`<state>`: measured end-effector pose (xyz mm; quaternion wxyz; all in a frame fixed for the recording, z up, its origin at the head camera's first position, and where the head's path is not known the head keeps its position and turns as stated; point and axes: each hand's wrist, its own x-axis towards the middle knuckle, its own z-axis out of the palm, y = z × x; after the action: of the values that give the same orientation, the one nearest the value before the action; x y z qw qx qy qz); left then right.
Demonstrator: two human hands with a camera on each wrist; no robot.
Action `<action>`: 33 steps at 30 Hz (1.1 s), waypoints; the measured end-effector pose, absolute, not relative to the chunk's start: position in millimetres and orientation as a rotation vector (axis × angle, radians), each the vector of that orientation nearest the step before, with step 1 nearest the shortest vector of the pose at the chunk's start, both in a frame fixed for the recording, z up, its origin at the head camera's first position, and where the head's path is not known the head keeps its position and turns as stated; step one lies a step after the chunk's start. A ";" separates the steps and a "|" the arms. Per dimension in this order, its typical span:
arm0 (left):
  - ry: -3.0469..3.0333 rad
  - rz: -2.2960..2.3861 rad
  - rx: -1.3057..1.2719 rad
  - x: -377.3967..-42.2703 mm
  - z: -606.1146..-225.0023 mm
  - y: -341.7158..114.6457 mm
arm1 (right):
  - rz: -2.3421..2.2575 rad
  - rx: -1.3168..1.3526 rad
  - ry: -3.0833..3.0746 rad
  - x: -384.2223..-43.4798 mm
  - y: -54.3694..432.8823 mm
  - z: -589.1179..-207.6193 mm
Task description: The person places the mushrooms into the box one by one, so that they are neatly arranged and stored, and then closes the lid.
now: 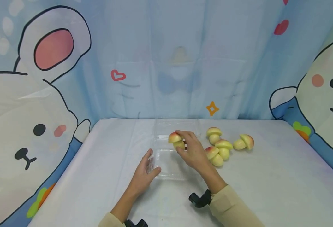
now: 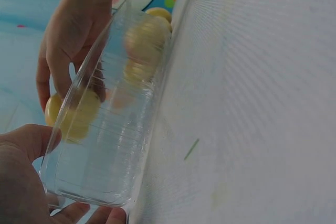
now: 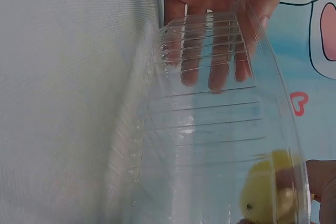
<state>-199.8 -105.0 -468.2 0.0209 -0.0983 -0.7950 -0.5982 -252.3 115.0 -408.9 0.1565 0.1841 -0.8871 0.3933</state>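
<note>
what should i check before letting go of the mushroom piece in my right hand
1. Right hand has a grip on the mushroom piece: ok, pinched between thumb and fingers.
2. Left hand is at the clear container: ok, touching its left end.
3. Container is uncovered: ok, its top is open.
4. Held piece rests on the container's floor: cannot tell, no view shows its underside clearly.
5. All pieces are off the white cloth: not ok, four other mushroom pieces lie right of the container.
</note>
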 end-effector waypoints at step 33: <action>-2.450 -1.867 -0.355 -201.4 -468.7 -107.8 | 1.056 0.587 -2.673 -262.5 80.0 -417.6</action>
<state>-201.4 -107.8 -468.7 0.0205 -0.1143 -0.7900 -0.6020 -262.5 80.0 -417.6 0.1040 0.1989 -0.9063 0.3582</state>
